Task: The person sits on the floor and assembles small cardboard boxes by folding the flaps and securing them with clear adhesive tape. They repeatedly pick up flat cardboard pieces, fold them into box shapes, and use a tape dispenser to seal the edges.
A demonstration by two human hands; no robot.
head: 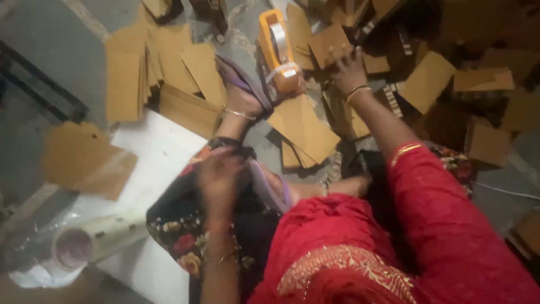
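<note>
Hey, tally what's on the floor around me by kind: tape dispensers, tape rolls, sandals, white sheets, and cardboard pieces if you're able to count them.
orange tape dispenser: 1
clear tape roll: 1
purple sandals: 2
white sheet: 1
cardboard pieces: overlapping and blurred, not countable
Total counted: 5

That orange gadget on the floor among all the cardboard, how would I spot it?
Look along the top middle of the floor littered with brown cardboard pieces. Just left of the right hand lies the tape dispenser. It is the only bright orange thing there, with a clear tape roll inside.
</note>
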